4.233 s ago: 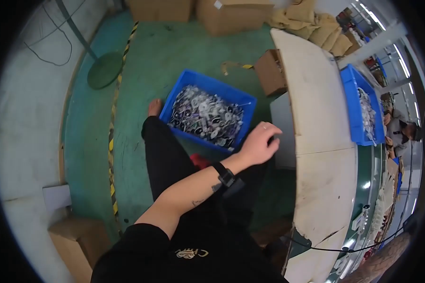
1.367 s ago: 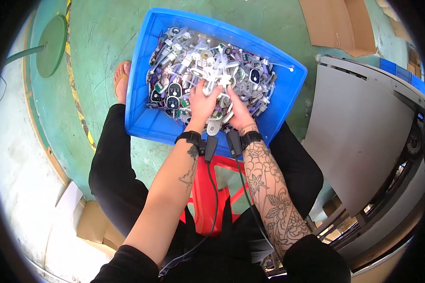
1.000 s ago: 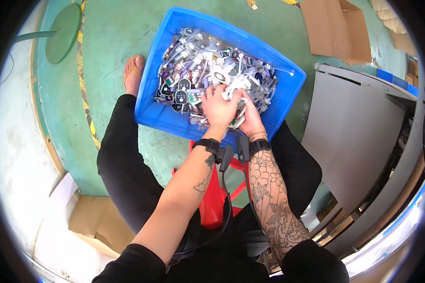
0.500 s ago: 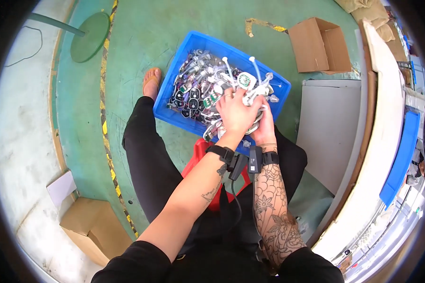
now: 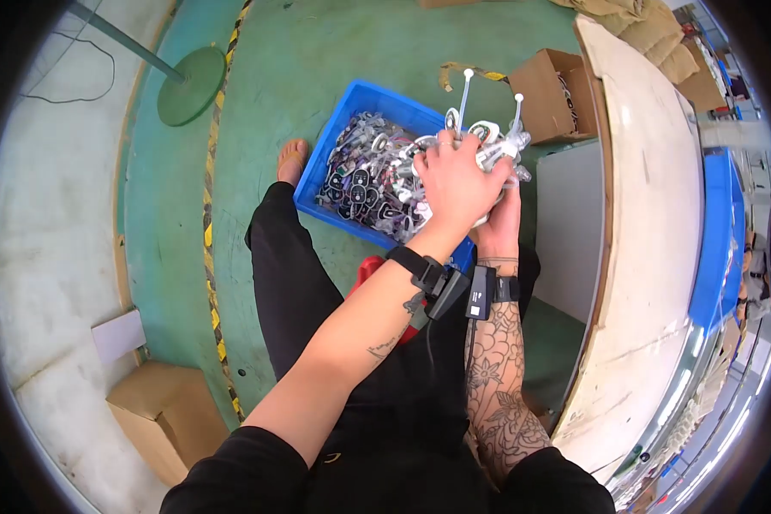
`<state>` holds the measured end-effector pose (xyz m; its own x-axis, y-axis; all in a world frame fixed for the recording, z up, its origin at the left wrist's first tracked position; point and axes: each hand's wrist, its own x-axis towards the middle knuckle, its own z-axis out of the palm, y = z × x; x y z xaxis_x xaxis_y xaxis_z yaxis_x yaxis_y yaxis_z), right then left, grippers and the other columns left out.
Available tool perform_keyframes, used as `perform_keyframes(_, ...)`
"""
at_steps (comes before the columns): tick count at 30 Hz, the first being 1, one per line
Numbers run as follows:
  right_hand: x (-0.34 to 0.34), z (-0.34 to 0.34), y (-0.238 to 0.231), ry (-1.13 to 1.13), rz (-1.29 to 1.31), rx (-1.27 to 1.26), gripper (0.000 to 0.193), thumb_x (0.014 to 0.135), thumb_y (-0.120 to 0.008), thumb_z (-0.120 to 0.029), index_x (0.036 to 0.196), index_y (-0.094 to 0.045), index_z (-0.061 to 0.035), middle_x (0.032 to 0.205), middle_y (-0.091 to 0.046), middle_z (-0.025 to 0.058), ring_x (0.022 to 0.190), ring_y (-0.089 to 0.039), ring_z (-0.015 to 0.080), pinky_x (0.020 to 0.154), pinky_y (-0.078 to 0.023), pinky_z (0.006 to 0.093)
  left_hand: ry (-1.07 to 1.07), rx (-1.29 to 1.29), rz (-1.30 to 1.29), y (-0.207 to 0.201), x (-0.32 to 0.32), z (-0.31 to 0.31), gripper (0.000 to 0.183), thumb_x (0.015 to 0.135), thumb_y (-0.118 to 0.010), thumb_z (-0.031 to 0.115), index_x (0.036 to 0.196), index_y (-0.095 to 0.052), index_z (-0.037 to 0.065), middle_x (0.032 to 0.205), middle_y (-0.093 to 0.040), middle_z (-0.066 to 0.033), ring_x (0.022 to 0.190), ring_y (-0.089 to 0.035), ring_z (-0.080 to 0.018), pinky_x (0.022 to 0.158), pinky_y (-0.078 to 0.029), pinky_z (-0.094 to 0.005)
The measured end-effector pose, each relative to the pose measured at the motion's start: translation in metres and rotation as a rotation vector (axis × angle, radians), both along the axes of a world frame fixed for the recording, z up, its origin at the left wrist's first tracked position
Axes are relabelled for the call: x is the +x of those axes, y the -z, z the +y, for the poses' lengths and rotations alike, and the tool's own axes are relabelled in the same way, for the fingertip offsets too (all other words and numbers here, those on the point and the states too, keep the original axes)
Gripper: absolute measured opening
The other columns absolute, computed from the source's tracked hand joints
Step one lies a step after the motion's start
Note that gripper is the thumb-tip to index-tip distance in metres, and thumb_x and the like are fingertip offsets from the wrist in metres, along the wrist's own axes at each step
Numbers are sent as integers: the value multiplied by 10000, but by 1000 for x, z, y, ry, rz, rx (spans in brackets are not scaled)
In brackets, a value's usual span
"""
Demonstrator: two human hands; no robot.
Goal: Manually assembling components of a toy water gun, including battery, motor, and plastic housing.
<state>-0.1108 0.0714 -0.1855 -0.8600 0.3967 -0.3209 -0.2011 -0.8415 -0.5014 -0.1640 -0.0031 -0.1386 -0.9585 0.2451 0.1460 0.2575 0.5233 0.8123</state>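
Left hand [image 5: 458, 184] grips from above a loose bundle of white and clear plastic parts [image 5: 495, 152], fingers spread across it and thumb along its right side. Right hand [image 5: 500, 224] is set beneath and to the right of it; how far its fingers close cannot be told, since the bundle and the other hand hide them. The bundle sits over the right end of a deep rectangular blue plastic bin [image 5: 388, 104], and a slim translucent rod with a round white tip [image 5: 465, 98] sticks up from it on the far side. For parts this tangled, light pressure from above with a cupped palm below looks sounder than a hard pinch (small pieces could slip out between the fingers). Level palms and smooth movement near the rim should limit spills and snags.

Inside the bin lies a heap of mixed small parts [image 5: 364, 190], with black rounded panels toward the near side. Beyond the near wall shows a red plastic stool [image 5: 368, 267]. To the right runs a long pale-topped table [image 5: 647, 248]; far right, an open brown cardboard box [image 5: 531, 103] stands beside it.
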Motion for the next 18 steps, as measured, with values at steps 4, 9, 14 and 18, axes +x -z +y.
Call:
perform_keyframes(4, 0, -3, -36, 15, 50, -52, 472, 1053, -527, -432, 1352, -589, -72, 1327, -653, 95, 1211, -627, 245, 1058, -505, 409, 8, -56, 71, -33, 2, 1, 603, 758, -743, 570, 1131, -743, 96, 1222, -610, -176, 1127, -621, -379, 1035, -378, -526)
perform_keyframes(9, -14, -2, -65, 111, 46, -121, 411, 1037, -551, -418, 1278, -633, -94, 1223, -690, 81, 1097, -671, 232, 933, -561, 394, 60, -148, 88, -75, -17, 6, 751, 696, -743, 661, 1185, -737, 91, 1276, -617, -192, 1172, -632, -369, 1028, -441, -492)
perform_keyframes(14, 0, -7, -122, 175, 92, -86, 311, 1036, -553, -368, 1206, -653, -127, 1128, -714, 41, 971, -698, 186, 783, -585, 361, 148, -150, 70, -127, -10, 7, 719, 691, -708, 655, 1164, -733, 114, 1305, -597, -167, 1168, -624, -353, 1040, -391, -517)
perform_keyframes(18, 16, -8, -156, 189, 178, -134, 277, 1036, -550, -350, 1175, -658, -137, 1075, -720, 16, 918, -702, 174, 730, -580, 346, 181, -165, 93, -156, 2, 10, 753, 681, -703, 674, 1184, -725, 113, 1319, -595, -158, 1185, -618, -331, 1057, -375, -517)
